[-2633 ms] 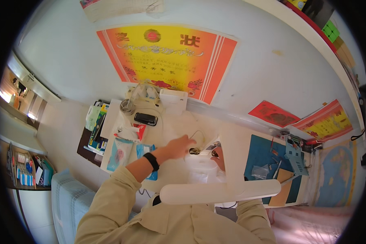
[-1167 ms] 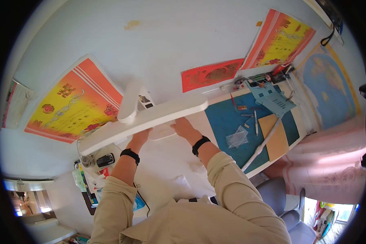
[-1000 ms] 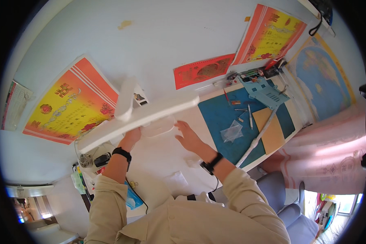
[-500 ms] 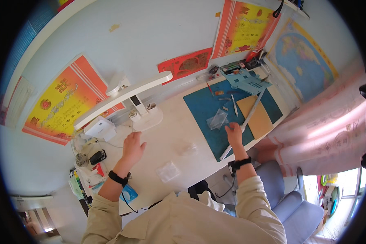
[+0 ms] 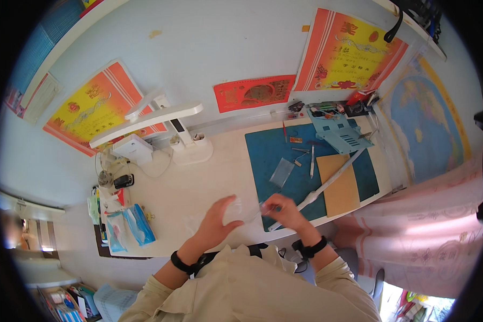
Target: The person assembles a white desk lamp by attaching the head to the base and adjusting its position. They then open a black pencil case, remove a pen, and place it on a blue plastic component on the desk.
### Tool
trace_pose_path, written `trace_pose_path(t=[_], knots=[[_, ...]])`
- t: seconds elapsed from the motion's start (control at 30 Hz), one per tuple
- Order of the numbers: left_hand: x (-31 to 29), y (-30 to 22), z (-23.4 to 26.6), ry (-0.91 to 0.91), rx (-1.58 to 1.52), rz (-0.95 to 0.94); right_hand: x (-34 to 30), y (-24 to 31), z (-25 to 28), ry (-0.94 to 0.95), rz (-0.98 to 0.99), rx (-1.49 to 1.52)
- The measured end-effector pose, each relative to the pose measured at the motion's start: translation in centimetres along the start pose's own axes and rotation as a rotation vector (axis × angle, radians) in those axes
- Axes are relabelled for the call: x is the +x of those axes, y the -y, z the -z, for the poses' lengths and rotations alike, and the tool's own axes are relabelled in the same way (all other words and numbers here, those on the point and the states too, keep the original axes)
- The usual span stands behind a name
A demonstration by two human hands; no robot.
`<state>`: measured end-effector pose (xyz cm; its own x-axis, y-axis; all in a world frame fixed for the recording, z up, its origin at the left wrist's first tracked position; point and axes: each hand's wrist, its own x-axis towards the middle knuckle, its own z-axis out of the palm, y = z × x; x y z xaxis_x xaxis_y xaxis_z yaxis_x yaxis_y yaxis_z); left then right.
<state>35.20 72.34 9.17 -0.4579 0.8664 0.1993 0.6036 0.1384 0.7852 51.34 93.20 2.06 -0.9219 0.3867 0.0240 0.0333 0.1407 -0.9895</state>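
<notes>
My left hand (image 5: 216, 224) is over the white desk, thumb and fingers spread apart, with faint clear plastic near its fingertips. To its right, my right hand (image 5: 285, 212) is closed in a pinch at the left edge of the teal cutting mat (image 5: 260, 155). A clear plastic bag (image 5: 256, 210), thin and hard to make out, shows at its fingertips and reaches toward my left hand. Another clear bag (image 5: 282, 173) lies flat on the mat. Beside my right hand, a long whitish ruler-like strip (image 5: 333, 180) crosses a tan board (image 5: 337, 196).
A white desk lamp (image 5: 193, 150) stands at the back. Blue packets (image 5: 138, 225) and a small black object (image 5: 124, 181) lie on the left. A pen-like tool (image 5: 312, 161) and a light-blue slotted plate (image 5: 338, 134) rest on the mat. A pink curtain (image 5: 413, 225) hangs at right.
My right hand has moved left off the ruler-like strip and now pinches clear plastic. My left hand has come down and right toward it. The view has shifted.
</notes>
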Motion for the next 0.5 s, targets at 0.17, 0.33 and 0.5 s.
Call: trace_pose_path(t=[0.17, 0.33, 0.5], knots=[[0.0, -1.5, -3.5, 0.248, -0.425, 0.445, 0.8, 3.9, -0.3, 0.216, -0.002, 0.003], [-2.1, 0.1, -3.1, 0.136, -0.679, 0.63, 6.3, -1.7, 6.8, -0.088, -0.112, -0.414], [-4.8, 2.1, -2.3, -0.128, -0.847, 0.783, 9.0, -8.4, 9.4, -0.402, -0.135, -0.871]])
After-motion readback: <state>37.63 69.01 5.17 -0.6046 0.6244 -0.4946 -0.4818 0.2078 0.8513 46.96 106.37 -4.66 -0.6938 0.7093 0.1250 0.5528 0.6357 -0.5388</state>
